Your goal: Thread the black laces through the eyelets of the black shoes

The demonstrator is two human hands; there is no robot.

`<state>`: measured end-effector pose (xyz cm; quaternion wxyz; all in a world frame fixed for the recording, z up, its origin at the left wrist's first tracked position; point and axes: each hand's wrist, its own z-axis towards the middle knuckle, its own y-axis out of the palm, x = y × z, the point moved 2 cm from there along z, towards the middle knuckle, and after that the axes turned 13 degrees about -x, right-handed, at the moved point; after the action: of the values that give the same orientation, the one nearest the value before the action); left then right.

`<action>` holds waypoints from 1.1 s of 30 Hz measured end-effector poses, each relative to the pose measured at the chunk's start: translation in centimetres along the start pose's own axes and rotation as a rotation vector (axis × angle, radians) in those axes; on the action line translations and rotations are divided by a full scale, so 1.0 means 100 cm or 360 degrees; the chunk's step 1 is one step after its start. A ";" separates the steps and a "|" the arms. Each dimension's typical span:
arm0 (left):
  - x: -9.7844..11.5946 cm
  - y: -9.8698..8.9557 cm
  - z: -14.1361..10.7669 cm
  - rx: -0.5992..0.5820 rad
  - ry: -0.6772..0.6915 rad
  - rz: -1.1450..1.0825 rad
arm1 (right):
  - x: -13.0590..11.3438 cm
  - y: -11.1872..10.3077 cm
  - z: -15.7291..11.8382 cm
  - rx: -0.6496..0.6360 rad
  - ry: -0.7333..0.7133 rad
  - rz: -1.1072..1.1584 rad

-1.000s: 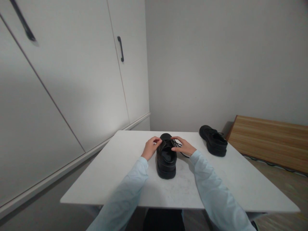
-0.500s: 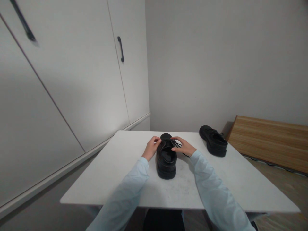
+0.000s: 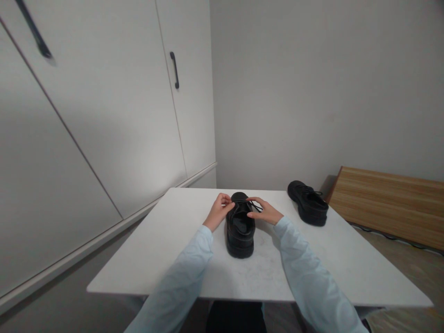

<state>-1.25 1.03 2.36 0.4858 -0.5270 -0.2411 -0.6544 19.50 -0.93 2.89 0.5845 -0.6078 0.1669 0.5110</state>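
One smooth, thick-soled black lace-up shoe (image 3: 240,247) stands on the white rectangular table (image 3: 173,236), between the left hand (image 3: 218,212) and right hand (image 3: 268,212). Its thin black lace (image 3: 257,207) has just lost its trailing end from view, suggesting the lacing is being worked. The toe points to the far edge, long axis near-to-far. Left fingertips bunch close, grip uncertain; right thumb and fingers stand apart.

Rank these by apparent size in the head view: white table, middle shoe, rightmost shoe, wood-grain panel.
White table
Wood-grain panel
Middle shoe and rightmost shoe: too alike to rank.
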 end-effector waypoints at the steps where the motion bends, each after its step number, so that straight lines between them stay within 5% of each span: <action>1: 0.001 0.000 0.000 -0.0007 0.0000 -0.0026 | 0.000 0.000 0.000 -0.0002 0.0000 -0.0001; 23: -0.001 -0.008 0.003 0.0078 0.0064 -0.0195 | 0.004 -0.001 0.000 -0.0032 0.0008 0.0005; 33: 0.003 -0.019 0.001 0.0066 0.0025 0.0487 | 0.002 0.000 0.000 -0.0041 0.0019 -0.0020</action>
<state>-2.93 1.79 3.03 0.5924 -0.5422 -0.1675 -0.5718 19.58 -0.82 2.74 0.5789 -0.6193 0.1600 0.5057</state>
